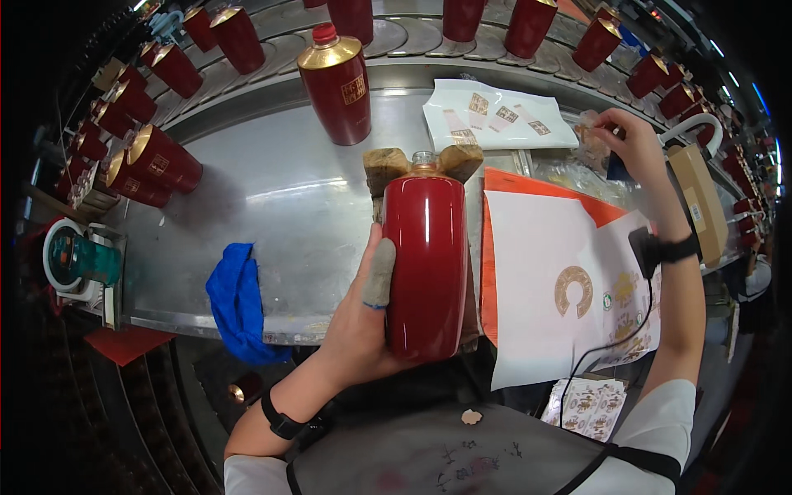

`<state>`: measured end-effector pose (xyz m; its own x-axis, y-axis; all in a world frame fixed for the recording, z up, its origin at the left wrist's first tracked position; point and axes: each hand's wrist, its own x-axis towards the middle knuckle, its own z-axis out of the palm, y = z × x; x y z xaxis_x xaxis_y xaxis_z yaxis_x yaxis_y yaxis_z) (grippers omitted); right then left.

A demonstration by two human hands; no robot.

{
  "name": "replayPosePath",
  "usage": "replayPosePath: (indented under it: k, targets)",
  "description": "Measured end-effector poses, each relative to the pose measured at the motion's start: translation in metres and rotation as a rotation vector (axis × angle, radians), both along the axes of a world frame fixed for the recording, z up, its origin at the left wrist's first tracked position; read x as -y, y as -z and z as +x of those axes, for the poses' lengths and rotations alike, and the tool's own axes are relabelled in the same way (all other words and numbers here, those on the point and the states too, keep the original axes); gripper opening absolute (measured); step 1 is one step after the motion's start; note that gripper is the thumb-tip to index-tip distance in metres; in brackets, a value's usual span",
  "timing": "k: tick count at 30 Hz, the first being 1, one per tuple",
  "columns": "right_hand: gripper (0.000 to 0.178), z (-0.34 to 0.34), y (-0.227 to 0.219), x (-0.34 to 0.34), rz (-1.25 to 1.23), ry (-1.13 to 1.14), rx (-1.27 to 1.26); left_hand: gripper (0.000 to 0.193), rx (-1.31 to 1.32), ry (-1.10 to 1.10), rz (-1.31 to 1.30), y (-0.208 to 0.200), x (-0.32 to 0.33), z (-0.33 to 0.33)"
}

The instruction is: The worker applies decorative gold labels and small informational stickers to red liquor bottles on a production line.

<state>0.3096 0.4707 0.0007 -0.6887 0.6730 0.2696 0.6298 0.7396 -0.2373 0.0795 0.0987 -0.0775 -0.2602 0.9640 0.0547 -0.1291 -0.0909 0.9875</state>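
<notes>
Here's the left hand (351,330), curled round the near left of a glossy dark-red bottle (425,272), its clear neck between brown wooden blocks (385,169). Likely stiff, slick, breakable, with some heft; the broad body suits a palm. Far right, the right hand (634,142) pinches narrow beside crumpled clear plastic (590,142), grip unclear. The bottle's upper face shows no label; gold print marks the white paper sheet (532,256).

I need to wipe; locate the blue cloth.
In the head view, the blue cloth lies over the near edge of the metal table, left of the left hand.
</notes>
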Motion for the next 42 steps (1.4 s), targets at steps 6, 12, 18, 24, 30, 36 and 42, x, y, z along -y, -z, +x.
replayPosePath:
  k: [6,12,18,24,30,36,42]
  targets:
    - [0.011,-0.019,-0.049,0.120,0.011,-0.257,-0.146,0.131,-0.842,-0.012,0.255,0.006,0.007,-0.005]
    - [0.008,-0.031,-0.075,0.168,-0.105,-0.420,-0.203,0.123,-0.816,0.005,0.190,-0.017,0.009,-0.004]
    - [0.018,-0.035,-0.078,0.141,-0.270,-0.283,-0.156,0.117,-0.344,0.108,0.046,-0.042,0.011,-0.002]
    - [0.012,-0.058,-0.084,0.154,-0.613,-0.285,-0.437,0.106,-0.441,0.084,-0.033,-0.053,0.012,-0.005]
    - [0.012,-0.053,-0.089,0.157,-0.640,-0.318,-0.457,0.105,-0.252,0.147,0.056,-0.054,0.012,-0.001]
    - [0.013,-0.050,-0.096,0.165,-0.612,-0.289,-0.427,0.107,-0.238,0.167,0.053,-0.048,0.008,-0.003]
    - [0.014,-0.049,-0.102,0.215,-0.742,-0.373,-0.363,0.113,-0.601,0.003,0.085,-0.001,0.020,-0.006]
